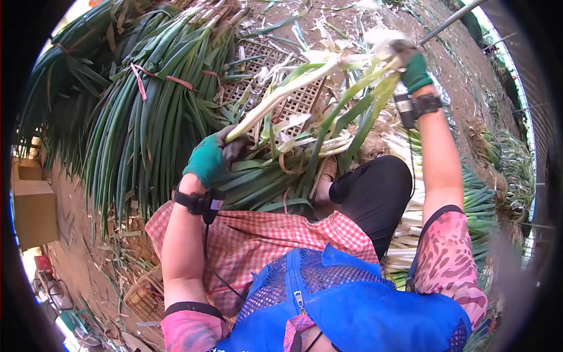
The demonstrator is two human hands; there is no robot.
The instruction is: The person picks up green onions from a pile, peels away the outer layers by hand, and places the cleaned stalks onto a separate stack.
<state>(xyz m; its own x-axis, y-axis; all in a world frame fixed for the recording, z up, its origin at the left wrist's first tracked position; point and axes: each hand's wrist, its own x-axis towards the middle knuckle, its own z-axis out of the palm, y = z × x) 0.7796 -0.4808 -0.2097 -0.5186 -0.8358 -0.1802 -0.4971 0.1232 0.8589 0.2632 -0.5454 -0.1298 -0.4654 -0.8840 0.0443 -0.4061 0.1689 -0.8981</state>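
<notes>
My left hand [212, 157], in a green and dark glove, is closed around one end of a long green onion [287, 91] with a pale stalk. The stalk slants up to the right toward my right hand [409, 61], gloved the same way. That hand is closed on peeled outer leaves [381, 88], which hang down green and yellowish; its fingertips are partly blurred. Below the stalk, loose green onions [258, 179] lie by my lap and foot.
Large tied bundles of green onions [152, 100] lean at the left. A plastic crate [302, 94] scattered with peelings lies ahead. Pale-stalked green onions [410, 223] are piled beside my right leg. A basket [146, 296] stands at lower left, and a metal pole [451, 22] crosses the upper right.
</notes>
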